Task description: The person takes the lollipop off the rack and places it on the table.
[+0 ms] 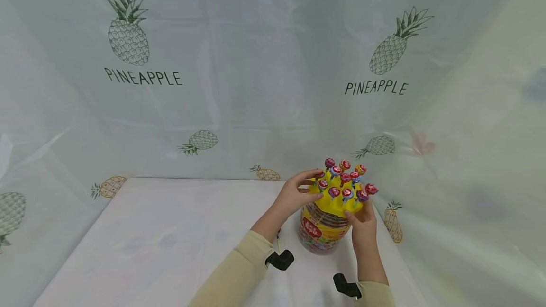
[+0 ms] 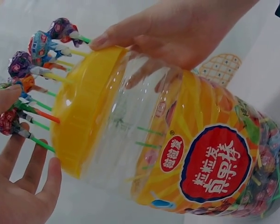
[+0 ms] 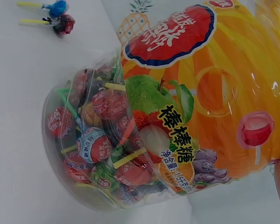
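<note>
As both hands cup it, the clear plastic lollipop jar (image 1: 322, 231) stands on the table (image 1: 170, 231).
Left hand (image 1: 294, 195) and right hand (image 1: 362, 219) grip its smooth yellow domed lid (image 1: 337, 205), studded with wrapped lollipops (image 1: 345, 179).

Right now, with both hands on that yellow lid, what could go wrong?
The left hand and right hand hold the yellow lid beside the lollipops stuck upright in it; a fingertip could knock one loose. The jar stands near the table's right edge, so a hard twist might tip it off.
</note>
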